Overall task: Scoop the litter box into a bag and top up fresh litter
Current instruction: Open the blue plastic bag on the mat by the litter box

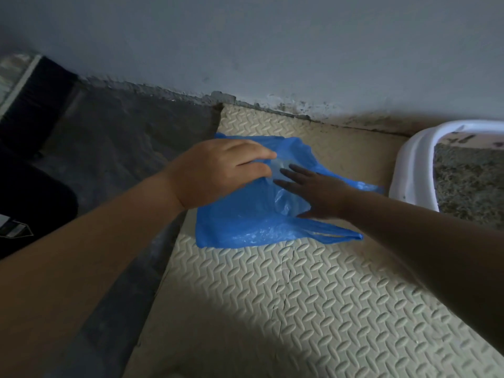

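While the left hand (218, 173) pinches a thin blue plastic bag (240, 225), the right hand (316, 193) presses it, fingers straight. Beneath lies a ribbed beige foam mat (300, 309).

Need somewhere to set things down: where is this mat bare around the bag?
The foam mat is bare from the blue bag toward you, and in a strip between bag and wall. Crowded: the bag under left hand and right hand; litter box at right.
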### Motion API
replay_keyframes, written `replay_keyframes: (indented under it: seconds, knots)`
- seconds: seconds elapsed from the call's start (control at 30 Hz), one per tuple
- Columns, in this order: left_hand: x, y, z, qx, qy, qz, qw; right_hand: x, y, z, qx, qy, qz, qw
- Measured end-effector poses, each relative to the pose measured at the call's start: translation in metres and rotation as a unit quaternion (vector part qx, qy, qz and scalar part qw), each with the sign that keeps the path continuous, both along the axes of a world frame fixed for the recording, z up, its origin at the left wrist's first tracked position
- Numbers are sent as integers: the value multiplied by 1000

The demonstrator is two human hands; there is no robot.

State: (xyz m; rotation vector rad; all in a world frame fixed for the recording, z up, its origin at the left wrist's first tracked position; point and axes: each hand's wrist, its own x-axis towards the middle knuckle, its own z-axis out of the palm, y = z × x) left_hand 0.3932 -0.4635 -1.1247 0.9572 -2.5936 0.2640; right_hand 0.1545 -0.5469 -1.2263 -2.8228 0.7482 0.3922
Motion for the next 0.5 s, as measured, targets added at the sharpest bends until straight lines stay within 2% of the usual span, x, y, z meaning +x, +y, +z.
replay_keyframes:
  seconds: [0.07,0.2,0.4,0.5]
  knots:
    - [-3,-4,-2,14,8,5,1000,-8,-5,6,49,-20,-63,997]
    - [-7,-11,-12,37,18,16,999,-23,-10,20,54,-102,-126,985]
    - [-17,-22,-24,52,47,8,998,-48,13,28,85,-33,-140,986]
    - [-24,-25,-26,50,65,4,997,-48,26,25,110,-37,-209,971]
